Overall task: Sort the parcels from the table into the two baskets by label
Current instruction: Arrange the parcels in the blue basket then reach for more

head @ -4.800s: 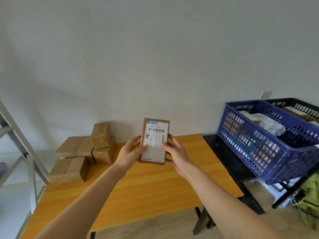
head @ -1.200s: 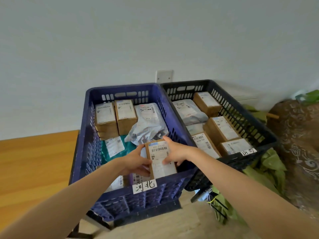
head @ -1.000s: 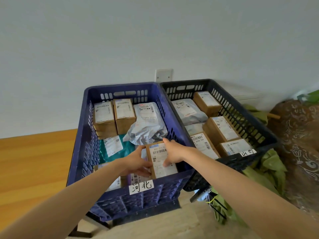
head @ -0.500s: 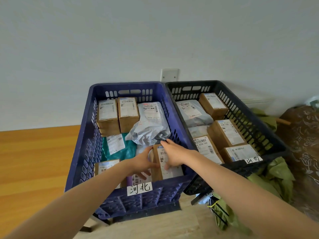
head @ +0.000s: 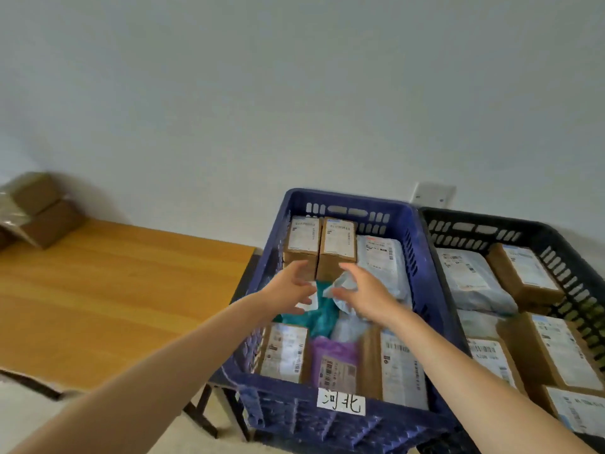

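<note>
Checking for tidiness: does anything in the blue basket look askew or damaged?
Nothing looks damaged. Only the grey mailer bag in the blue basket lies crumpled, with one corner sticking up near the middle.

My left hand and right hand hang over the left basket; the right basket stands beside it; boxes sit on the surface, far left.

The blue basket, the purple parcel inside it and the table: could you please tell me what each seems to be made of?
Blue basket: moulded plastic, judging by its slotted, lattice walls and dull sheen. Purple parcel: thin plastic film, probably a poly mailer, as it wrinkles and shines softly. Table: wood or a wood-look laminate; streaky orange grain, smooth finish.
</note>
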The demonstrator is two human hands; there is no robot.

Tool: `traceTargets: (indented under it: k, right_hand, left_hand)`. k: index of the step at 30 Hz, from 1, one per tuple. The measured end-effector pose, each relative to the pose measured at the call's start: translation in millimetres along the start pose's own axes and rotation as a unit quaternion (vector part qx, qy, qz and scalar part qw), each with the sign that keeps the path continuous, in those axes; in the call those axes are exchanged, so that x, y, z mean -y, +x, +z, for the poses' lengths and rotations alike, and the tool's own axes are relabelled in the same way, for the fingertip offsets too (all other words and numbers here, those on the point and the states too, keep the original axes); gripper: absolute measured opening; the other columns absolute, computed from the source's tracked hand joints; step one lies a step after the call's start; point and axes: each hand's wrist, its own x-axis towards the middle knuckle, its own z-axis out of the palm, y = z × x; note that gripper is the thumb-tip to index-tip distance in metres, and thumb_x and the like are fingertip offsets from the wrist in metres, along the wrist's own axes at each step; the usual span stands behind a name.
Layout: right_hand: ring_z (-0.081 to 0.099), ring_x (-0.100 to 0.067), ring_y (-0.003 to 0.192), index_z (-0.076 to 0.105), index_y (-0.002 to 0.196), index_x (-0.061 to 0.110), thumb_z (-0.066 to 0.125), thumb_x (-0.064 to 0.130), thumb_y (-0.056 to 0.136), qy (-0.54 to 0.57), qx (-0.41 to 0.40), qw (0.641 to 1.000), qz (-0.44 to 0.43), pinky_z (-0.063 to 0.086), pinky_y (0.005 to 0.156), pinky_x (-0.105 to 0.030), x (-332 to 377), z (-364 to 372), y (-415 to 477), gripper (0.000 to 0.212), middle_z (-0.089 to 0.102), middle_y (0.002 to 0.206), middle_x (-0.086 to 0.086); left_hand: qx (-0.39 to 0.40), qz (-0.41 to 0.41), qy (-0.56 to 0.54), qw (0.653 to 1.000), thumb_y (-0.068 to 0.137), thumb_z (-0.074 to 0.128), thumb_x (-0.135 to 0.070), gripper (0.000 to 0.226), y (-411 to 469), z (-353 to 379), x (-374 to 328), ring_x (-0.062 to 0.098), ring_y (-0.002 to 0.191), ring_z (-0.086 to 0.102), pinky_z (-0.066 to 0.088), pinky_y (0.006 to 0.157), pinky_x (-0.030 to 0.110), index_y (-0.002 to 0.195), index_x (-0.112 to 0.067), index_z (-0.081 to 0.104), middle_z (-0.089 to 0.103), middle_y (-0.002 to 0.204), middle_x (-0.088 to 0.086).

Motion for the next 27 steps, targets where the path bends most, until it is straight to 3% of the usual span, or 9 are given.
traceTargets:
  k: [4,7,15,27]
  right_hand:
    - [0.042,-0.022,0.135,0.035,0.147,0.017,0.060,0.030,0.094,0.058,-0.026,0.997,-0.031,0.038,0.108,-0.037,46,35,22,0.060,0.039,0.151,-0.006]
    - [0.044,-0.020,0.133,0.034,0.147,0.018,0.058,0.028,0.096,0.095,-0.034,0.994,-0.047,0.040,0.103,-0.032,90,67,39,0.057,0.040,0.150,-0.005]
    - [0.049,-0.021,0.127,0.038,0.144,0.012,0.054,0.025,0.098,0.149,-0.018,0.986,-0.065,0.038,0.091,-0.024,222,190,90,0.050,0.045,0.145,-0.009]
    - [0.054,-0.025,0.120,0.045,0.139,0.007,0.054,0.020,0.098,0.161,0.053,0.984,-0.058,0.045,0.102,-0.045,362,360,159,0.043,0.052,0.134,-0.015]
  left_hand:
    - [-0.075,0.041,-0.053,0.995,0.095,0.059,-0.011,0.060,-18,-58,0,0.022,0.100,0.065,0.058,0.082,0.033,0.147,-0.024,0.031,0.062,0.108,0.001]
    - [-0.107,0.065,-0.080,0.989,0.097,0.056,-0.012,0.054,-39,-111,10,0.024,0.100,0.065,0.057,0.082,0.033,0.145,-0.025,0.034,0.061,0.104,0.000]
    - [-0.192,0.058,-0.118,0.973,0.097,0.057,-0.018,0.053,-97,-284,79,0.020,0.099,0.067,0.058,0.080,0.032,0.144,-0.030,0.038,0.060,0.120,0.006]
    - [-0.306,-0.001,-0.186,0.934,0.097,0.058,-0.018,0.054,-154,-486,180,0.021,0.100,0.066,0.057,0.077,0.032,0.144,-0.031,0.037,0.060,0.120,0.006]
